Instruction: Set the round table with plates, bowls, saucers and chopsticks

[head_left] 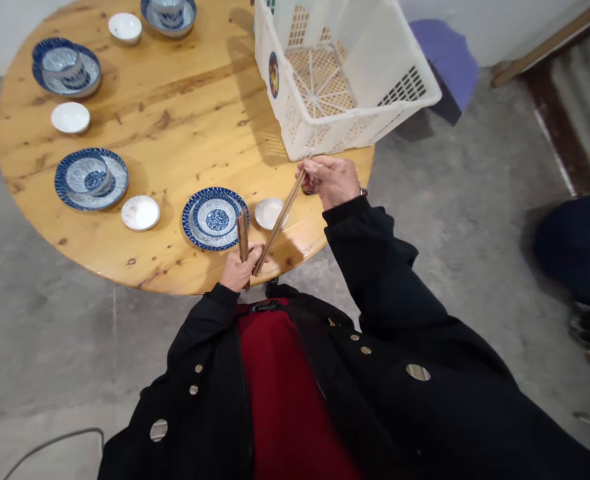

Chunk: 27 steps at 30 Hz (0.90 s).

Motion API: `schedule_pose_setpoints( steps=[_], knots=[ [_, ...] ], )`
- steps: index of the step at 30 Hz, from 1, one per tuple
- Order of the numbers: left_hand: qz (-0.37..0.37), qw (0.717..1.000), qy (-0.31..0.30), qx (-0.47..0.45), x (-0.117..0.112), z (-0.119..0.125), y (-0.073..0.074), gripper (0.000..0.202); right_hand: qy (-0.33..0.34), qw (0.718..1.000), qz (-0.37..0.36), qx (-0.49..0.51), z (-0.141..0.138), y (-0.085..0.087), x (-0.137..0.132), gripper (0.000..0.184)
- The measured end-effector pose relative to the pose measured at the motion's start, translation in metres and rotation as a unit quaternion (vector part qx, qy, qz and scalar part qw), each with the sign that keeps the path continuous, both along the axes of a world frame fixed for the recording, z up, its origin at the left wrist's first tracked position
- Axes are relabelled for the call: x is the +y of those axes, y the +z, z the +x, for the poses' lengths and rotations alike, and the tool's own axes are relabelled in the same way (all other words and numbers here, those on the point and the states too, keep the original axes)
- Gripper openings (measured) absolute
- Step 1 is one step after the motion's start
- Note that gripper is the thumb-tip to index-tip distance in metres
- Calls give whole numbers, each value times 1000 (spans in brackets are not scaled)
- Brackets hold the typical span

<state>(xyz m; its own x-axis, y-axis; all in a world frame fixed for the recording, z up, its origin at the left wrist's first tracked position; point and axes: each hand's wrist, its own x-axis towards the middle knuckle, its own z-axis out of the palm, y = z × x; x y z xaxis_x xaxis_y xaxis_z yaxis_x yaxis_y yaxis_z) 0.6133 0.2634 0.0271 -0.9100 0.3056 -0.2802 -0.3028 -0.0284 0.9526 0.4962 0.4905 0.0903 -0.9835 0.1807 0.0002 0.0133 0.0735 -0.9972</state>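
Note:
My left hand [241, 267] is closed round a bundle of brown wooden chopsticks [243, 235], at the near edge of the table. My right hand [331, 179] pinches the upper end of another pair of chopsticks [281, 223], which slants down to the left over a small white dish [269, 213]. Its lower tip comes close to my left fingers. Just left of the bundle lies a blue-patterned plate [191, 223] with a matching bowl [217, 218] on it. How many sticks each hand holds is hard to tell.
A white plastic crate [359, 127] stands at the right of the round wooden table [175, 127]. More place settings, such as a blue-patterned plate [65, 189] and a white dish [141, 213], line the left side. A purple umbrella-like object [447, 63] is behind the crate.

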Motion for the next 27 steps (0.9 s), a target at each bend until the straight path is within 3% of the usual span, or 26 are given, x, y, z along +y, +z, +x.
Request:
schedule_pose_setpoints(
  steps=[4, 9, 16, 22, 27],
  knots=[
    [-25, 999, -20, -2, 1, 4, 2, 58, 30, 995, -29, -89, -40, -26, 3, 29],
    [-3, 997, -37, -64, 23, 11, 2, 50, 97, 973, -29, -206, -75, -50, -7, 25],
    [-3, 988, 7, -152, 58, 14, -16, 35, 159, 956, 5, -245, -102, -94, -26, 31],
    [-2, 981, 66, -183, 67, 13, -27, 34, 210, 933, 29, -290, -110, -102, -23, 21],
    [1, 974, 103, -200, 71, 8, -28, 29, 201, 926, 34, -318, -113, -107, -21, 23]
  ],
)
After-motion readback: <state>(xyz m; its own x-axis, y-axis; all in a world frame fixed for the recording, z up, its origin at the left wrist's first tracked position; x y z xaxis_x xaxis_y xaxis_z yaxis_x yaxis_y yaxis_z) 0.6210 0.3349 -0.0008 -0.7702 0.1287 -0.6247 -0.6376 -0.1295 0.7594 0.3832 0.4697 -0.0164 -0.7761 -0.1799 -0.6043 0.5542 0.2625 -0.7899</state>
